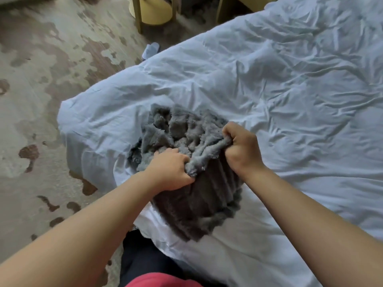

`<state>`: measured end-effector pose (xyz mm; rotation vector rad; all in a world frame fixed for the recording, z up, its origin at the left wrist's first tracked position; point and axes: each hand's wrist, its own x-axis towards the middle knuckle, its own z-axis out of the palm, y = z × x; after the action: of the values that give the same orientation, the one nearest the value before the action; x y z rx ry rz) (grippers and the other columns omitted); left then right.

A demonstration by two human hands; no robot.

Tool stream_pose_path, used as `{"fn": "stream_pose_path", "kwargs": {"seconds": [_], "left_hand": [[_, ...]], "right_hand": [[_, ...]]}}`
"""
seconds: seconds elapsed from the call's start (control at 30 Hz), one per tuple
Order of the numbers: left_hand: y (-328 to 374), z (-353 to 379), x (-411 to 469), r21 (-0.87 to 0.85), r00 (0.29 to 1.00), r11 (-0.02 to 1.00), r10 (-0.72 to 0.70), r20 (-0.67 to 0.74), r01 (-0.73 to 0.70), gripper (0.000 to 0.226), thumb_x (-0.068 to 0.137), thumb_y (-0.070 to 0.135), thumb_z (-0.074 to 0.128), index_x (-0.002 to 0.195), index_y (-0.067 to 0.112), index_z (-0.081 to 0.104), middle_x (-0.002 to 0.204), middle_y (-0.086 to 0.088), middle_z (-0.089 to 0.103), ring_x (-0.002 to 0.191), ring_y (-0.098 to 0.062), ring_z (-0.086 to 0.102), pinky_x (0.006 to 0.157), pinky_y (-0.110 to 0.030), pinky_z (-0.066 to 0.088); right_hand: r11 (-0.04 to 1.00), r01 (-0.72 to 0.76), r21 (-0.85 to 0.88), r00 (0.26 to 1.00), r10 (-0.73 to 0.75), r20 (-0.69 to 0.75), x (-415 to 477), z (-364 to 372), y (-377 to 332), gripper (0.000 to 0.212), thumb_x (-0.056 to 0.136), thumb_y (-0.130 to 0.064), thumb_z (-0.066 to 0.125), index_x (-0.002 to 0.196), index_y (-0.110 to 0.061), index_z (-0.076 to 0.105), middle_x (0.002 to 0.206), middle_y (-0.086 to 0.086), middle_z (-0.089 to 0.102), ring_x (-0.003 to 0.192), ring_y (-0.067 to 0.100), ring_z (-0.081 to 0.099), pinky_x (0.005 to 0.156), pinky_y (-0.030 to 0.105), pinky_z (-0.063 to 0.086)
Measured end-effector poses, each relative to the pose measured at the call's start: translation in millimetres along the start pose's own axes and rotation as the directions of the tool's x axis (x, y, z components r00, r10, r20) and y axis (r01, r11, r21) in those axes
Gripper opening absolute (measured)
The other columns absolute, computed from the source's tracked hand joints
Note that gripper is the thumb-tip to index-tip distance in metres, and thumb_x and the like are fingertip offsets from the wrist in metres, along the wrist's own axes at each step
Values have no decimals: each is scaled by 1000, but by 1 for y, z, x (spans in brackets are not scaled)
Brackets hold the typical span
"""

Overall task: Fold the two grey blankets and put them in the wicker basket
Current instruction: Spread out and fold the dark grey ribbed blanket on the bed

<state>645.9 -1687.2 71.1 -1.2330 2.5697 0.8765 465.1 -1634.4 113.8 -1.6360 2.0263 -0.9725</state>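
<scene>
A bunched edge of the grey blanket is clamped in both fists, the left hand near the right hand but not touching it; the rest is heaped beyond and beneath them on the white duvet; if it is lifted by so crumpled an edge, corners could be mismatched and the fold skewed; no wicker basket is seen.

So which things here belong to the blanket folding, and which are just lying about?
Part of the job: grey blanket, bunched up; left hand and right hand, both gripping it. No basket in view.
Just lying about: white bed cover, yellow stool, slipper, patterned carpet.
</scene>
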Motion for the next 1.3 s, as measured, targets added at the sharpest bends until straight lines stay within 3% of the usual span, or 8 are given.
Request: {"fn": "stream_pose_path", "kwargs": {"seconds": [0.1,0.33,0.53,0.67,0.8,0.93,1.1,1.3], "left_hand": [[-38,0,10,-408,952,889,-279,-129,205,13,64,23,58,55,32,56,48,4,46,62,-25,52,47,-23,32],[-117,-2,52,-719,872,550,-462,163,425,21,57,17,61,76,9,58,68,0,54,72,-17,52,58,-23,38],[-77,-30,53,-128,813,964,-264,-519,231,49,67,6,56,115,16,57,126,-15,51,114,-37,48,104,-54,32],[-36,-23,59,-188,962,964,-221,-159,191,49,89,35,47,136,23,43,136,-5,44,121,-28,46,103,-45,37],[-33,-14,77,-72,929,926,-371,16,371,57,94,45,34,145,23,22,126,-17,46,94,-35,50,78,-40,41],[-23,-16,104,12,919,919,-393,-10,393,72,93,63,27,150,32,-5,87,-15,59,62,-27,50,51,-30,36],[-15,-26,118,210,939,927,-264,-219,309,42,90,54,49,115,20,55,121,-17,48,108,-37,48,84,-42,40],[-27,-37,112,-197,893,980,-100,-439,13,31,95,26,50,70,19,34,60,6,40,54,-16,37,54,-32,14]], "right_hand": [[998,-32,-60,998,35,58,42,41,-6,19,69,1,53,80,-14,49,71,-1,47,66,17,40,58,28,25],[813,-39,-581,925,249,286,97,132,33,66,78,-67,55,128,-24,49,131,2,51,128,23,41,117,47,13],[742,-76,-666,889,353,292,129,156,53,69,78,-66,54,129,-20,49,132,10,51,127,30,43,115,48,20],[902,-195,-385,866,343,364,131,148,46,53,81,-48,62,122,-15,57,123,9,58,118,24,51,105,38,35],[803,-480,353,848,527,-47,123,90,39,6,88,-28,58,86,-24,64,84,-9,63,80,8,56,76,26,43],[698,-702,138,609,690,-391,67,24,75,13,80,-15,51,87,-25,54,100,3,60,85,19,53,73,26,39],[86,-976,199,163,896,413,-26,22,92,26,92,-45,54,88,-19,55,79,5,58,70,24,58,60,28,44],[-54,-838,543,268,826,496,-58,40,81,19,94,-23,57,102,-6,64,87,12,72,66,21,68,49,28,53]]}}
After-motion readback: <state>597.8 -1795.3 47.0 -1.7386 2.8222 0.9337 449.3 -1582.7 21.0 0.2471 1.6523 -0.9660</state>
